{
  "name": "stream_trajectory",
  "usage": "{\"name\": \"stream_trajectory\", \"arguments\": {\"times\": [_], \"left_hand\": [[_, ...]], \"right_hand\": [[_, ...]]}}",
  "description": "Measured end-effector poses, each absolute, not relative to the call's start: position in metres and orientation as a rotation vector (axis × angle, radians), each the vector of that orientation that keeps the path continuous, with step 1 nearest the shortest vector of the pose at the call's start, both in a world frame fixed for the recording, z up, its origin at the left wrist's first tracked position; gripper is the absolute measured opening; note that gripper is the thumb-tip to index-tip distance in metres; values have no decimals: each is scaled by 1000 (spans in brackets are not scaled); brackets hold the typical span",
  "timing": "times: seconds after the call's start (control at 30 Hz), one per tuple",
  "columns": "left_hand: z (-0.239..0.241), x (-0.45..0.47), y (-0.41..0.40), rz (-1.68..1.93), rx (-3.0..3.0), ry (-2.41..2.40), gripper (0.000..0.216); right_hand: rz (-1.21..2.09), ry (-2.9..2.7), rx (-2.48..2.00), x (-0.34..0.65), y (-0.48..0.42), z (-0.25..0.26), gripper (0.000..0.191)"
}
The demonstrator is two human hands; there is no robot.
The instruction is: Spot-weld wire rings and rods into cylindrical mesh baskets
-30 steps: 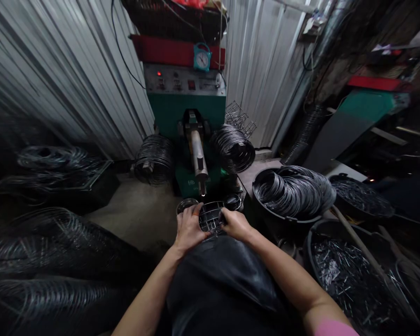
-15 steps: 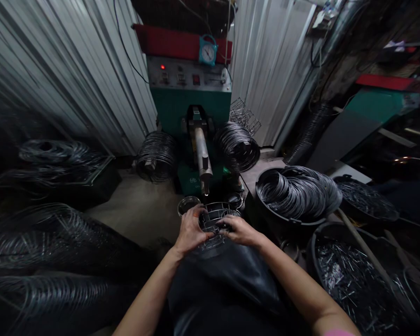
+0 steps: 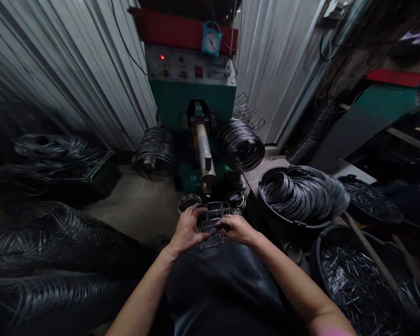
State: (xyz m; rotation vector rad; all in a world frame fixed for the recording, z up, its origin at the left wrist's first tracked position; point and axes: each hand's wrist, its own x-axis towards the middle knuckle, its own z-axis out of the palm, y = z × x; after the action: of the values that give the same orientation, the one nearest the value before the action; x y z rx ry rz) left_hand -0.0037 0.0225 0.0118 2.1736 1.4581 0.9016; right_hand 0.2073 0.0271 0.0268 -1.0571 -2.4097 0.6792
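A round wire basket point(image 3: 215, 210) of thin metal rods is between my hands, just above my dark apron point(image 3: 227, 270). My left hand point(image 3: 189, 228) wraps round its left side, thumb near and fingers on the far side; an orange band shows on one finger. My right hand point(image 3: 236, 227) is closed at the basket's right side, its fingertips pinched together on the wirework; any small piece between them is hidden. Just beyond the basket, the metal electrode arm point(image 3: 205, 154) of a green machine point(image 3: 157, 102) points down towards it.
Wire coils hang left point(image 3: 156, 154) and right point(image 3: 241, 144) of the machine. To my right stand a tub of wire rings point(image 3: 294, 221) and a tub of short metal rods point(image 3: 317, 261) with a pole in it. Large wire bundles point(image 3: 49, 233) lie at left.
My view has shifted slightly, so the machine's top sits higher. Both hands stay on the wire basket; my right fingers have drawn closer together and turned a little on it.
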Motion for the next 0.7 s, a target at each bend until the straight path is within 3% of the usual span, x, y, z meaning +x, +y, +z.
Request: {"name": "stream_trajectory", "arguments": {"times": [0.17,0.7], "left_hand": [[14,-5,24,861,2167,1495,44],[4,-16,40,951,2184,1339,57]], "right_hand": [[655,-2412,-1034,205,30,29,19],[600,-2447,-1071,197,42,27,20]]}}
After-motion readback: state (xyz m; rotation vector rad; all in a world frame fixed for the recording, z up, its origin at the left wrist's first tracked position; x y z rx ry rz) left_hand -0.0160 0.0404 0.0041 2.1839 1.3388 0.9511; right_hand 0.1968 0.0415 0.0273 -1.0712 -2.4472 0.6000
